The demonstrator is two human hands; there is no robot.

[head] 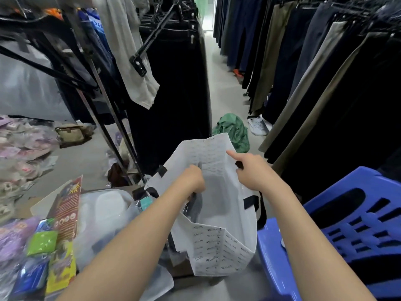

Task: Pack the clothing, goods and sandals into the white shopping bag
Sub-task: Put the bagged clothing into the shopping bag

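The white shopping bag [219, 244], printed with small black lettering and fitted with black handles, stands open on the floor in front of me. My left hand [193, 179] reaches into its mouth and is closed on a dark grey item [195, 205] that hangs inside the bag. My right hand [251, 170] holds the bag's right rim by a black handle tab, with the index finger stretched out over the far wall. Packaged goods [43, 253] in purple, green, yellow and blue wrappers lie at lower left. Clear plastic bags [104, 213] lie beside them.
Blue plastic stools [351, 227] stand at the right, touching the bag. Racks of hanging trousers line both sides of a narrow aisle. A green garment [234, 129] lies on the floor beyond the bag. Packaged sandals [19, 148] are piled at far left, by a tan pouch [71, 133].
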